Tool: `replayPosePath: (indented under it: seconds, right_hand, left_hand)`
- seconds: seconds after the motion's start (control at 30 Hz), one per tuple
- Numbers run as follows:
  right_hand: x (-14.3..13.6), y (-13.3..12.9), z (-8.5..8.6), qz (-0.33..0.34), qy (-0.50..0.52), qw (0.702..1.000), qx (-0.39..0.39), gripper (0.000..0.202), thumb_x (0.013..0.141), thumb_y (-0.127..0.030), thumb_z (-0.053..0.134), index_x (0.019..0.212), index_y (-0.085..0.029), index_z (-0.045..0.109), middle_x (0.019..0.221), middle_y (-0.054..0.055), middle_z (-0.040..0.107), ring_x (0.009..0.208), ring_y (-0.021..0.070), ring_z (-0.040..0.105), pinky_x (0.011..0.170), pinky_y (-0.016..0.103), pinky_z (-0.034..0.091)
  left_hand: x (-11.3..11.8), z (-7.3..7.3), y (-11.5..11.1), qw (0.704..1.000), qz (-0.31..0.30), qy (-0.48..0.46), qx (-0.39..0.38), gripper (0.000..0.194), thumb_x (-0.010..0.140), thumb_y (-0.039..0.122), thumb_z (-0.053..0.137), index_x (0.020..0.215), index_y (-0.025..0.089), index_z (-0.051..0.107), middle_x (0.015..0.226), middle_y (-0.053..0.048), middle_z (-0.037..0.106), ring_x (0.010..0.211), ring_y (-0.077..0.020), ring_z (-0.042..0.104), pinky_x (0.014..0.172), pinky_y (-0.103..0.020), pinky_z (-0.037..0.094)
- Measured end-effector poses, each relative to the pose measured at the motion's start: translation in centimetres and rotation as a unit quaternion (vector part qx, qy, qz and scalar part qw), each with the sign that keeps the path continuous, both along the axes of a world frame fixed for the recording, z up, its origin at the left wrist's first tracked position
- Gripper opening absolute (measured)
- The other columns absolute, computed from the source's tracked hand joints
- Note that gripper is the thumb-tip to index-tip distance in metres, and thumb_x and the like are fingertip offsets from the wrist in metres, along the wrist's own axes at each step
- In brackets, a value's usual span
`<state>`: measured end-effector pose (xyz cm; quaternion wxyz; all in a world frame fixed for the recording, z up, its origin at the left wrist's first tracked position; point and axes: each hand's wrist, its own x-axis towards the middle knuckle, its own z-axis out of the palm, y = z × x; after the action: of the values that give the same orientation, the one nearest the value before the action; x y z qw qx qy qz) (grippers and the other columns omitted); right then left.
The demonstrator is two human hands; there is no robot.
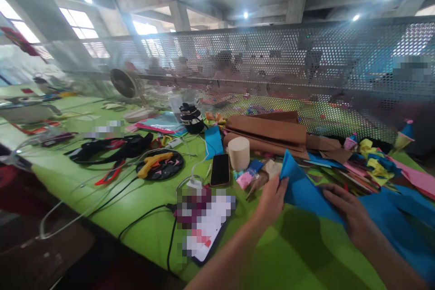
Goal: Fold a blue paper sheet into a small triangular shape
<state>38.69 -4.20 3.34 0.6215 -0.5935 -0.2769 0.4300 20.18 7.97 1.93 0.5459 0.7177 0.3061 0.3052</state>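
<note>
Paper (301,188), blue and seemingly folded, is held over the green bench (272,258), left hand (273,195) pinching one end, right hand (346,208) gripping it farther right; light, even pressure from both should, I judge, keep its edges aligned without crumpling the middle

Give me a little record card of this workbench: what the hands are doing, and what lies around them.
Left hand: pinching the blue sheet near its raised corner
Right hand: at the sheet's opposite end; how firmly it grips is unclear
Surface: green table
Near left hand: dark phone, with a pale cylinder upright beside it
Near right hand: more blue material on the table
Behind the hands: brown sheets
Farther left: yellow-handled tool on a dark disc
Backdrop: perforated screen
</note>
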Motion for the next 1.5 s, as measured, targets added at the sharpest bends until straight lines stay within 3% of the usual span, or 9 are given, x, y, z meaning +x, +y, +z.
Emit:
replayPosePath:
  seconds: [0.13, 0.23, 0.37, 0.47, 0.53, 0.8, 1.03, 1.23, 1.5]
  right_hand:
    - [-0.2, -0.1, 0.5, 0.075, -0.056, 0.995, -0.02, 0.043, 0.069, -0.055, 0.091, 0.1, -0.027, 0.081, 0.104, 0.007, 0.08, 0.095, 0.0294, 0.072, 0.089, 0.043, 0.057]
    - [-0.6, 0.0, 0.2, 0.089, -0.035, 0.995, -0.035, 0.038, 0.065, -0.05, 0.095, 0.091, -0.026, 0.081, 0.094, 0.007, 0.08, 0.083, 0.029, 0.074, 0.083, 0.045, 0.059]
    - [-0.3, 0.0, 0.2, 0.053, 0.028, 0.998, -0.024, 0.037, 0.062, -0.045, 0.096, 0.089, -0.025, 0.08, 0.085, 0.006, 0.08, 0.075, 0.028, 0.075, 0.076, 0.044, 0.061]
    - [0.2, -0.1, 0.2, 0.039, 0.056, 0.998, -0.01, 0.037, 0.064, -0.042, 0.096, 0.093, -0.025, 0.079, 0.091, 0.006, 0.081, 0.078, 0.0276, 0.075, 0.081, 0.045, 0.061]
    - [0.4, 0.0, 0.1, 0.046, 0.07, 0.996, 0.0, 0.039, 0.066, -0.04, 0.095, 0.098, -0.025, 0.078, 0.097, 0.007, 0.082, 0.082, 0.0283, 0.076, 0.085, 0.046, 0.06]
    - [0.1, 0.1, -0.3, -0.001, 0.1, 0.995, 0.024, 0.033, 0.061, -0.033, 0.095, 0.089, -0.029, 0.079, 0.086, 0.002, 0.08, 0.077, 0.028, 0.074, 0.078, 0.044, 0.06]
    - [0.4, -0.2, 0.3, 0.005, 0.085, 0.996, 0.029, 0.034, 0.056, -0.049, 0.096, 0.075, -0.027, 0.077, 0.07, 0.002, 0.073, 0.054, 0.0194, 0.062, 0.052, 0.033, 0.049]
    - [0.9, -0.5, 0.3, 0.005, 0.027, 0.999, 0.037, 0.032, 0.063, -0.052, 0.094, 0.075, -0.029, 0.075, 0.067, 0.001, 0.069, 0.051, 0.0157, 0.055, 0.048, 0.029, 0.042]
    - [1.1, -0.9, 0.3, -0.019, 0.042, 0.998, 0.031, 0.031, 0.067, -0.049, 0.093, 0.078, -0.027, 0.074, 0.074, 0.001, 0.072, 0.046, 0.0133, 0.053, 0.042, 0.026, 0.041]
  left_hand:
    - [-0.3, 0.8, -0.5, 0.994, -0.034, 0.057, 0.084, 0.026, 0.102, 0.04, 0.05, 0.084, 0.02, 0.053, 0.078, -0.003, 0.056, 0.076, -0.0203, 0.054, 0.076, -0.032, 0.043]
    - [-0.3, 0.8, -0.7, 0.989, -0.062, 0.077, 0.106, 0.03, 0.102, 0.041, 0.05, 0.08, 0.021, 0.049, 0.076, -0.002, 0.056, 0.074, -0.0182, 0.053, 0.071, -0.029, 0.041]
    - [-0.2, 0.3, -0.4, 0.993, -0.111, -0.001, -0.032, 0.033, 0.092, 0.049, 0.066, 0.088, 0.019, 0.053, 0.073, 0.002, 0.055, 0.063, -0.0122, 0.051, 0.057, -0.023, 0.041]
    - [-0.1, 0.3, -0.1, 0.973, -0.154, -0.076, -0.154, 0.041, 0.082, 0.05, 0.074, 0.097, 0.015, 0.058, 0.076, -0.002, 0.063, 0.06, -0.0116, 0.056, 0.055, -0.022, 0.046]
    - [-0.1, 0.7, 0.0, 0.965, -0.149, -0.104, -0.188, 0.042, 0.079, 0.048, 0.074, 0.098, 0.013, 0.06, 0.076, -0.004, 0.067, 0.061, -0.013, 0.06, 0.056, -0.023, 0.049]
    - [-0.5, 1.2, 0.0, 0.962, -0.141, -0.127, -0.195, 0.048, 0.081, 0.045, 0.067, 0.11, 0.008, 0.072, 0.075, -0.008, 0.073, 0.055, -0.0124, 0.061, 0.057, -0.024, 0.048]
    - [-0.7, 1.2, -0.3, 0.944, -0.138, -0.171, -0.247, 0.042, 0.082, 0.037, 0.071, 0.113, 0.008, 0.077, 0.08, -0.01, 0.075, 0.06, -0.0134, 0.064, 0.063, -0.026, 0.051]
    - [-0.8, 1.8, -0.5, 0.913, -0.154, -0.221, -0.306, 0.038, 0.078, 0.03, 0.075, 0.111, 0.01, 0.071, 0.081, -0.009, 0.076, 0.065, -0.0184, 0.071, 0.072, -0.031, 0.055]
    - [-0.5, 1.5, -0.6, 0.926, -0.121, -0.222, -0.282, 0.046, 0.078, 0.046, 0.083, 0.103, 0.012, 0.065, 0.081, -0.009, 0.076, 0.066, -0.0201, 0.073, 0.072, -0.032, 0.058]
